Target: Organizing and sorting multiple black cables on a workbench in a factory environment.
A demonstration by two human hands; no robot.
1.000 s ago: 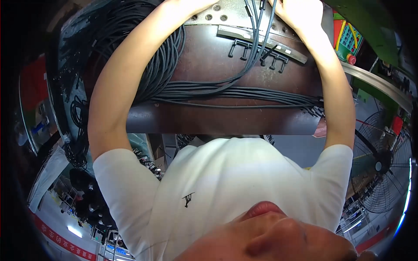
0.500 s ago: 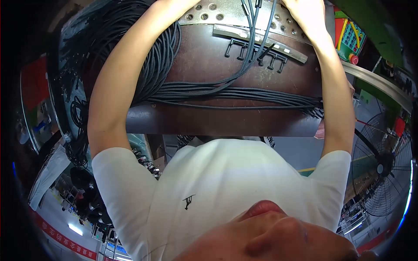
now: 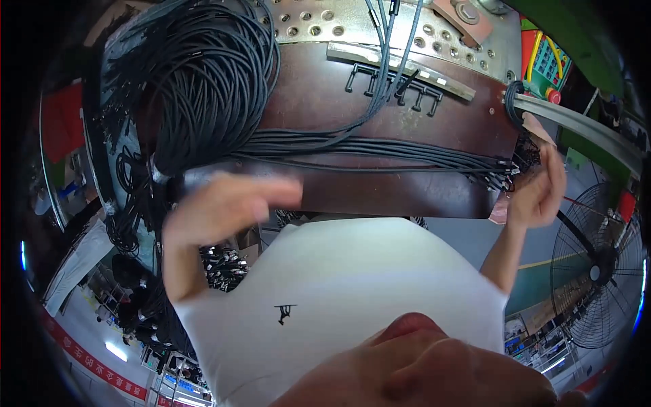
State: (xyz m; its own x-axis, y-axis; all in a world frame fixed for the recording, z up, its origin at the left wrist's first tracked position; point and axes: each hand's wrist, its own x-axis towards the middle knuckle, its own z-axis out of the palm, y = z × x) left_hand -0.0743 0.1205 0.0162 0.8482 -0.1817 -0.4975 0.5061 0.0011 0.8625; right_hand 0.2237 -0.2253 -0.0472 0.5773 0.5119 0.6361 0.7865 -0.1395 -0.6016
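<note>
My left hand (image 3: 227, 207) hovers, blurred by motion, over the front left edge of the brown work board (image 3: 380, 193), fingers spread and pointing right, holding nothing. My right hand (image 3: 539, 186) is raised at the board's right end, fingers apart, right beside the plug ends (image 3: 505, 176) of a flat run of black cables (image 3: 380, 149) laid across the board. I cannot see it gripping any of them. A thick bundle of black cables (image 3: 183, 88) hangs at the left. A few grey cables (image 3: 385, 61) come down from the top past a row of black hooks (image 3: 397, 85).
A perforated metal plate (image 3: 319, 20) and a pale bar (image 3: 400, 61) sit above the board. A green machine with a coloured control panel (image 3: 546, 57) stands top right, and a grey rail (image 3: 583, 125) leads off from it. A large floor fan (image 3: 597, 271) stands at right.
Both hands have left the top of the perforated plate. The left dropped to the board's front left edge; the right swung down to the cable ends at the right.
</note>
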